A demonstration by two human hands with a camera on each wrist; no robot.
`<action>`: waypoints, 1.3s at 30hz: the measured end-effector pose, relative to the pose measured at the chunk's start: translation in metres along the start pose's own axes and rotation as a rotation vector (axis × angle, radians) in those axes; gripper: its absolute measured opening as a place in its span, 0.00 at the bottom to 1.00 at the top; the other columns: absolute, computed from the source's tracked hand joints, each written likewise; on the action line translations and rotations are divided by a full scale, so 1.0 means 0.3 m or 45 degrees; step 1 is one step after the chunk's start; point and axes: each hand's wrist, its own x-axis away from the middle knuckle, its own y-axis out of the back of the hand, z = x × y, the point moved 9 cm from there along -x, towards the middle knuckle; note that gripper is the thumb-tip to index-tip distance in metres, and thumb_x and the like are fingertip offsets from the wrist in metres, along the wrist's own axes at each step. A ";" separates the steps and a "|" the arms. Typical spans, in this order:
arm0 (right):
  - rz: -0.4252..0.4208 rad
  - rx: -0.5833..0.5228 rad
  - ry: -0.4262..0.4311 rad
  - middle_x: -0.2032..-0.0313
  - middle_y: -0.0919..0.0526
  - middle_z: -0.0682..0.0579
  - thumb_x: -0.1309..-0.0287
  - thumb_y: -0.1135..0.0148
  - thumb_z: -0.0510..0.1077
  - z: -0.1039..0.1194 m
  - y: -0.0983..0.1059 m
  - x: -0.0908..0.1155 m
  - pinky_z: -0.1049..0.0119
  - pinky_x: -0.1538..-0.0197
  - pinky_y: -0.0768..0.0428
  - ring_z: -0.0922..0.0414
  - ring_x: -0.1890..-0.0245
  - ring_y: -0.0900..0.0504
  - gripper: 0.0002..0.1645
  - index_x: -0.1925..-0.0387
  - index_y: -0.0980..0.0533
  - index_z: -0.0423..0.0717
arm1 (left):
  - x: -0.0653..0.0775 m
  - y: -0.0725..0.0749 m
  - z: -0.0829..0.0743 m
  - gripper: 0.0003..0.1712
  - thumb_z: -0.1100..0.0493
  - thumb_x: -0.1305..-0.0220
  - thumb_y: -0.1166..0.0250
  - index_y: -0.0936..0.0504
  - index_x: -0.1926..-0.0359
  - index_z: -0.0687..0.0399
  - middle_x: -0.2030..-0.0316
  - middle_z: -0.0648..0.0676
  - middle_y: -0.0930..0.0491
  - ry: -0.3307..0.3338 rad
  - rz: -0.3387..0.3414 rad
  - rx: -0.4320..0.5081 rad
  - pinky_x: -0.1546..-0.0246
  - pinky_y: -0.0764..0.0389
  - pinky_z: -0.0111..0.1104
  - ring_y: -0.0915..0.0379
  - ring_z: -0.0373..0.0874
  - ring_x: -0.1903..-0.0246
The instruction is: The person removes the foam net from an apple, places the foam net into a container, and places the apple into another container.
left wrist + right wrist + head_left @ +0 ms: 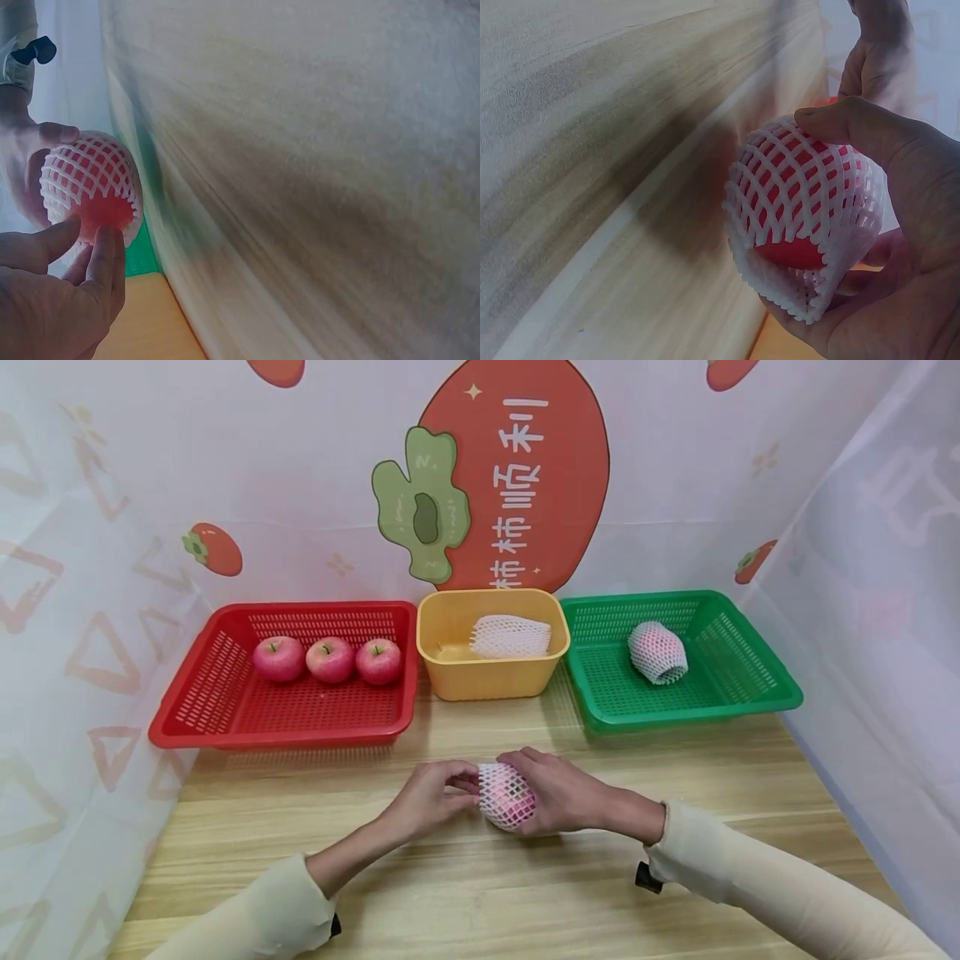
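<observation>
Between both hands is an apple point(799, 253) inside a white foam net sleeve point(504, 793), just above the wooden table. My right hand point(558, 793) grips it from the right, thumb and fingers curled round the net. From the other side my left hand point(435, 797) pinches the net's edge, thumb and fingertips at the opening where bare red skin shows in the left wrist view. In the right wrist view the net's far end gapes loosely past the fruit.
At the back left a red basket point(315, 737) holds 3 bare apples point(330, 660). A yellow bin point(491, 681) in the middle contains white foam nets point(512, 637). The green basket point(682, 718) at right has one netted apple point(657, 652). Printed cloth surrounds the table.
</observation>
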 end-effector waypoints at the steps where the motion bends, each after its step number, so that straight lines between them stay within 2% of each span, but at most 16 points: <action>1: -0.001 0.000 0.002 0.44 0.20 0.45 0.59 0.14 0.51 0.000 -0.003 0.000 0.52 0.48 0.14 0.49 0.49 0.17 0.57 0.29 0.32 0.40 | 0.000 -0.004 0.003 0.16 0.71 0.38 0.25 0.14 0.50 0.70 0.54 0.64 0.11 0.006 0.002 0.000 0.51 0.11 0.41 0.11 0.56 0.54; 10: -0.016 -0.018 0.013 0.43 0.19 0.44 0.58 0.15 0.53 -0.003 -0.019 0.008 0.51 0.47 0.15 0.49 0.48 0.17 0.57 0.28 0.32 0.39 | 0.002 -0.043 0.028 0.24 0.72 0.43 0.22 0.17 0.45 0.69 0.50 0.64 0.13 0.099 0.032 0.112 0.50 0.12 0.37 0.13 0.59 0.49; 19: -0.033 -0.068 0.007 0.43 0.19 0.43 0.56 0.14 0.54 -0.001 -0.023 0.010 0.52 0.45 0.15 0.49 0.47 0.17 0.59 0.26 0.33 0.38 | -0.005 -0.075 0.022 0.30 0.78 0.52 0.24 0.21 0.46 0.65 0.51 0.61 0.15 0.094 0.055 0.024 0.54 0.11 0.36 0.15 0.57 0.49; 23: -0.044 -0.092 0.026 0.40 0.18 0.41 0.55 0.14 0.55 0.003 -0.023 0.012 0.51 0.42 0.16 0.48 0.43 0.17 0.60 0.26 0.34 0.36 | -0.002 -0.082 0.015 0.35 0.77 0.55 0.25 0.23 0.43 0.65 0.49 0.60 0.15 0.057 0.069 -0.050 0.51 0.12 0.36 0.15 0.56 0.48; 28: -0.071 -0.111 0.070 0.39 0.17 0.41 0.56 0.14 0.54 0.008 -0.019 0.009 0.52 0.39 0.17 0.49 0.41 0.17 0.60 0.27 0.33 0.33 | 0.000 -0.091 0.017 0.38 0.74 0.56 0.22 0.24 0.40 0.62 0.48 0.57 0.16 0.044 0.097 -0.132 0.48 0.16 0.35 0.18 0.50 0.47; 34: -0.092 -0.115 0.097 0.42 0.14 0.44 0.56 0.12 0.56 0.013 -0.015 0.009 0.57 0.42 0.15 0.54 0.45 0.15 0.60 0.28 0.31 0.33 | 0.000 -0.094 0.011 0.40 0.69 0.57 0.20 0.25 0.40 0.62 0.49 0.56 0.16 0.013 0.101 -0.206 0.46 0.18 0.38 0.20 0.48 0.49; 39: -0.071 -0.120 0.114 0.44 0.12 0.45 0.56 0.12 0.56 0.017 -0.016 0.010 0.63 0.46 0.15 0.58 0.48 0.15 0.60 0.27 0.30 0.35 | 0.003 -0.096 0.013 0.41 0.67 0.56 0.19 0.25 0.38 0.61 0.48 0.54 0.17 0.012 0.116 -0.189 0.45 0.19 0.39 0.21 0.47 0.48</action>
